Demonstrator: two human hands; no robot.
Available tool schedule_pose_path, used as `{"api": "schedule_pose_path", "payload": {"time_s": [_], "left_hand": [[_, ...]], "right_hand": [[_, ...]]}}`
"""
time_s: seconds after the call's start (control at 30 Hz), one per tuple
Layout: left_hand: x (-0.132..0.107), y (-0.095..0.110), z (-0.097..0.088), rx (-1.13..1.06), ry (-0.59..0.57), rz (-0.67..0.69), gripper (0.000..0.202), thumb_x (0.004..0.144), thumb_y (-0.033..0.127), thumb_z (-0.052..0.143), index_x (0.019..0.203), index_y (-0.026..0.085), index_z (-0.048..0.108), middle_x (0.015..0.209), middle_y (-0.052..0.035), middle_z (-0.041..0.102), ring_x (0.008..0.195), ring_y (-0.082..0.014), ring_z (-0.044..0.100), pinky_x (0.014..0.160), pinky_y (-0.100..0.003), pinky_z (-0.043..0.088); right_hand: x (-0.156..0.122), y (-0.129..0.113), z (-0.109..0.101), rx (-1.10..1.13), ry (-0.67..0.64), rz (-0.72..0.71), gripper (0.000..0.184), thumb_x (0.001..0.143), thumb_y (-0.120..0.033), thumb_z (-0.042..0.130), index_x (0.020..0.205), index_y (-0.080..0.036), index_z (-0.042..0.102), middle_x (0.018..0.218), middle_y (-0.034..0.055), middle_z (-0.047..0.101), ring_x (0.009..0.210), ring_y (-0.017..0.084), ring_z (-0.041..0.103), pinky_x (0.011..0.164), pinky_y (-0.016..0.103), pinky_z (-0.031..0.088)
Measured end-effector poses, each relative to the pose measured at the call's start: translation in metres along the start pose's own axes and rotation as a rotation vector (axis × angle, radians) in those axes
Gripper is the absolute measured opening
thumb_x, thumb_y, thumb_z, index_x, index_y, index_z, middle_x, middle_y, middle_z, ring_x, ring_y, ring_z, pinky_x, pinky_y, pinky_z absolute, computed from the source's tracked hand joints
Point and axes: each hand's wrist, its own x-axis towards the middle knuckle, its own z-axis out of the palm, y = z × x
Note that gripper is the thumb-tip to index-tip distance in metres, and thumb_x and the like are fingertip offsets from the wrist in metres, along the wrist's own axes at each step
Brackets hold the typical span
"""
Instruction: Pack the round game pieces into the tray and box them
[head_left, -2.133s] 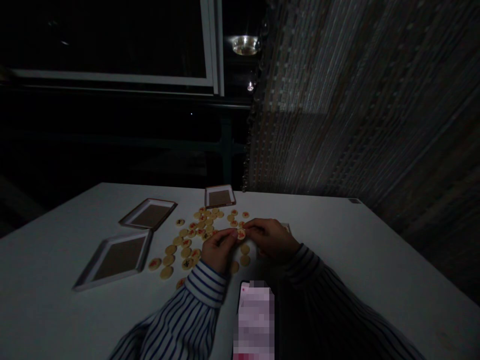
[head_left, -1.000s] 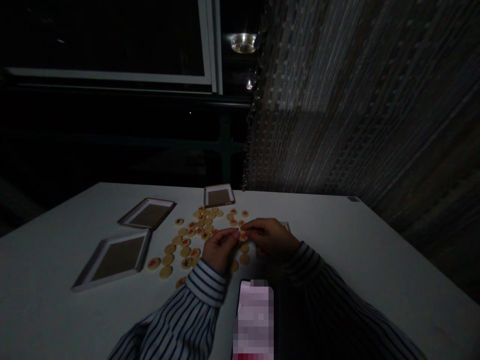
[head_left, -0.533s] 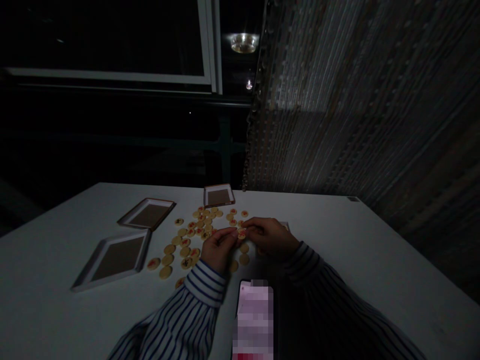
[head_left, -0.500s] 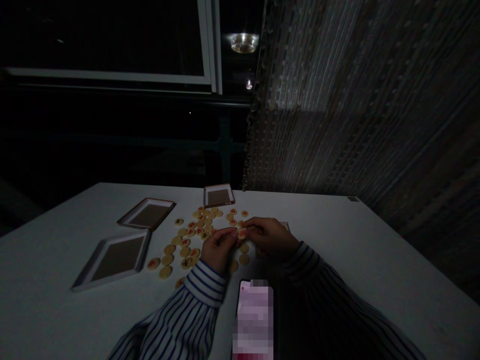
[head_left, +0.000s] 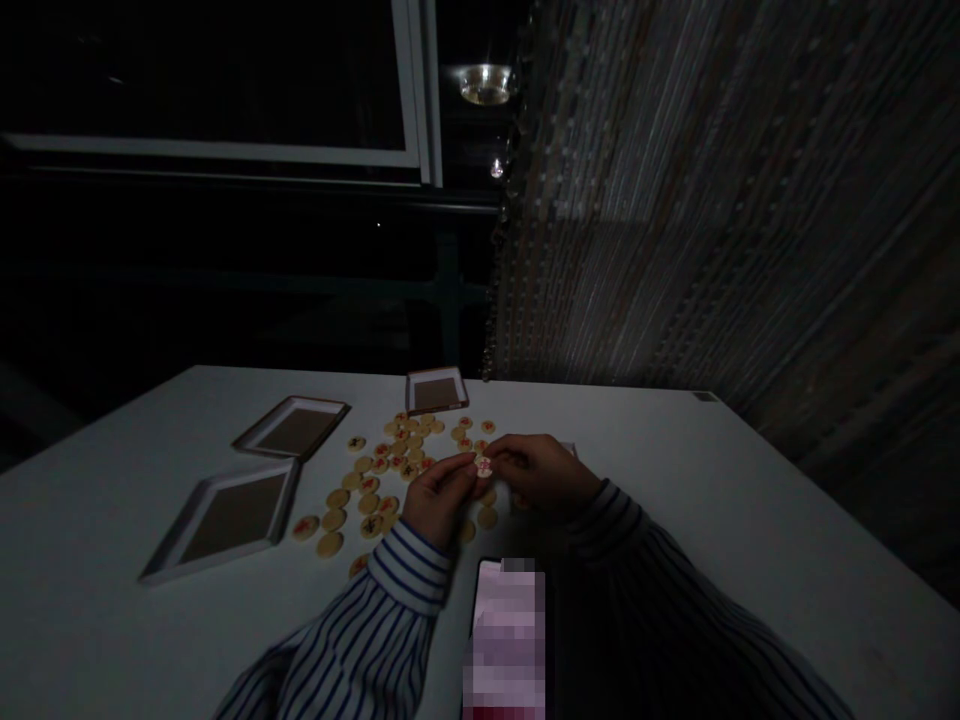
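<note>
Between the fingertips of both hands is a round Chinese chess piece [head_left: 484, 467] with a red character, its face turned towards me. My left hand [head_left: 437, 494] pinches its left edge, and my right hand [head_left: 541, 472] grips it from the right. Loose Chinese chess pieces [head_left: 368, 503] lie spread on the table to the left of and beyond my hands, some with red or black characters, others plain side up. A few more pieces [head_left: 487, 518] rest just below my hands. Behind my right hand, a pale box edge [head_left: 570, 449] shows, mostly hidden.
On the white table [head_left: 637, 610] stand a shallow open box [head_left: 150, 577] at left, another open box part [head_left: 247, 447] behind it, and a third tray [head_left: 437, 409] at the far edge. A lit phone [head_left: 504, 640] lies nearest me. A bead curtain [head_left: 637, 200] hangs behind at right.
The held piece's face has tipped and looks brighter, with its red character more turned towards me. Both hands stay in nearly the same place.
</note>
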Motion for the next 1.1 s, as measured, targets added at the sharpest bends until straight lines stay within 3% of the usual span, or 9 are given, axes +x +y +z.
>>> {"api": "schedule_pose_path", "payload": {"time_s": [0.27, 0.53, 0.87, 1.1], "left_hand": [[0.0, 0.0, -0.001, 0.022, -0.022, 0.024, 0.039, 0.051, 0.031, 0.075, 0.084, 0.012, 0.065, 0.078, -0.0071, 0.069, 0.072, -0.0178, 0.064, 0.071, -0.031, 0.05], [0.0, -0.004, -0.001, 0.004, -0.022, 0.023, 0.036, 0.051, 0.031, 0.074, 0.082, 0.013, 0.066, 0.076, -0.0059, 0.069, 0.07, -0.0172, 0.064, 0.072, -0.032, 0.05], [-0.003, 0.001, 0.001, 0.02, -0.042, 0.034, 0.033, 0.053, 0.03, 0.074, 0.081, 0.014, 0.067, 0.078, -0.0053, 0.069, 0.07, -0.0161, 0.063, 0.069, -0.029, 0.05], [-0.003, -0.003, 0.0, 0.003, -0.124, 0.016, 0.035, 0.057, 0.03, 0.073, 0.087, 0.014, 0.066, 0.081, -0.0065, 0.07, 0.074, -0.017, 0.064, 0.072, -0.029, 0.05]], "right_hand": [[-0.002, -0.005, -0.001, -0.315, 0.037, -0.154, 0.029, 0.075, -0.029, 0.056, 0.101, -0.019, 0.06, 0.094, 0.0041, 0.064, 0.086, 0.016, 0.057, 0.076, 0.027, 0.041], [-0.002, -0.005, 0.0, -0.504, 0.043, -0.215, 0.028, 0.079, -0.028, 0.052, 0.104, -0.017, 0.058, 0.096, 0.0059, 0.063, 0.089, 0.016, 0.054, 0.078, 0.029, 0.038], [-0.009, -0.011, -0.005, -0.584, 0.048, -0.216, 0.028, 0.08, -0.032, 0.051, 0.103, -0.017, 0.058, 0.094, 0.0061, 0.063, 0.089, 0.017, 0.053, 0.079, 0.03, 0.036], [-0.009, -0.011, -0.015, -0.631, 0.015, -0.237, 0.029, 0.083, -0.036, 0.046, 0.101, -0.017, 0.058, 0.092, 0.0063, 0.064, 0.087, 0.017, 0.054, 0.076, 0.03, 0.035]]}}
